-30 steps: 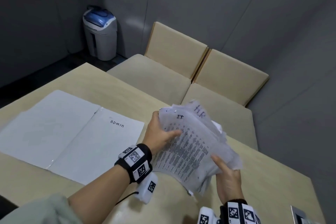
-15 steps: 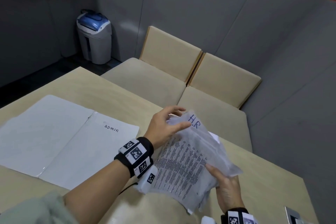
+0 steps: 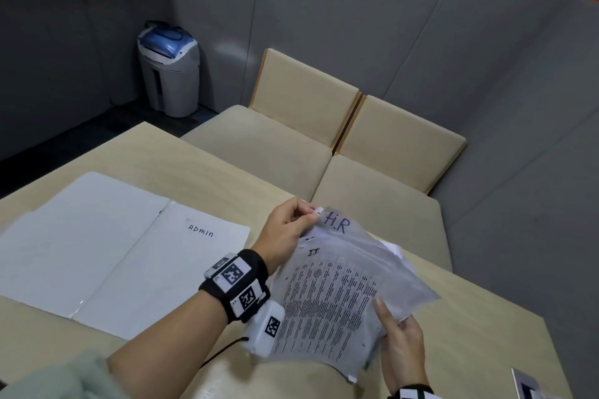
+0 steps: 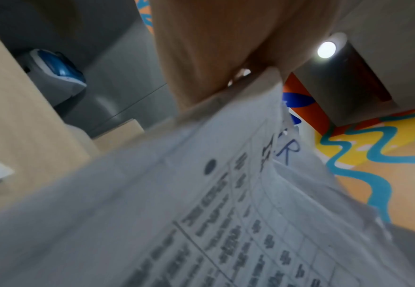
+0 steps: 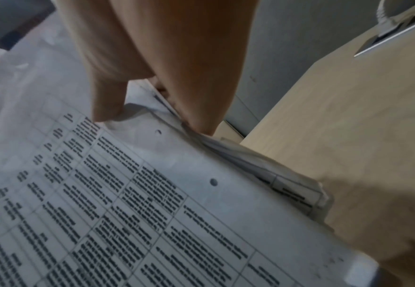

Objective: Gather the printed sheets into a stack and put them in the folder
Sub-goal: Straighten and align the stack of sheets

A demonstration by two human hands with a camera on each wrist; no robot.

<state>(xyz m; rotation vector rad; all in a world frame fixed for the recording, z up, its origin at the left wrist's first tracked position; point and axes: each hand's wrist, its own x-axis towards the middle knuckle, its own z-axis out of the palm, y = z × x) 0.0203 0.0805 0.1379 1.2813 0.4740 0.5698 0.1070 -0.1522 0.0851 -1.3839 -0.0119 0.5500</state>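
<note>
I hold a loose bundle of printed sheets (image 3: pixel 337 295) above the table, the front one full of table text, one behind marked "H.R". My left hand (image 3: pixel 288 230) pinches the bundle's top left corner. My right hand (image 3: pixel 398 337) grips the lower right edge, thumb on the front sheet. In the left wrist view the sheets (image 4: pixel 201 213) fill the frame under my fingers (image 4: pixel 214 48). In the right wrist view my thumb (image 5: pixel 108 93) presses on the printed sheets (image 5: pixel 152 194). The white folder (image 3: pixel 64 246) lies open on the table at the left, with a sheet labelled "ADMIN" (image 3: pixel 181 256) on its right half.
The wooden table (image 3: pixel 486 334) ends at beige bench seats (image 3: pixel 269 146) against grey padded walls. A grey and blue bin (image 3: pixel 168 71) stands on the floor at the far left. A silver device corner (image 3: pixel 525 385) shows at the table's near right.
My left hand slid from the bundle's left side up to its top corner and now pinches it. The sheets tilted flatter, and the "H.R" sheet shows more clearly.
</note>
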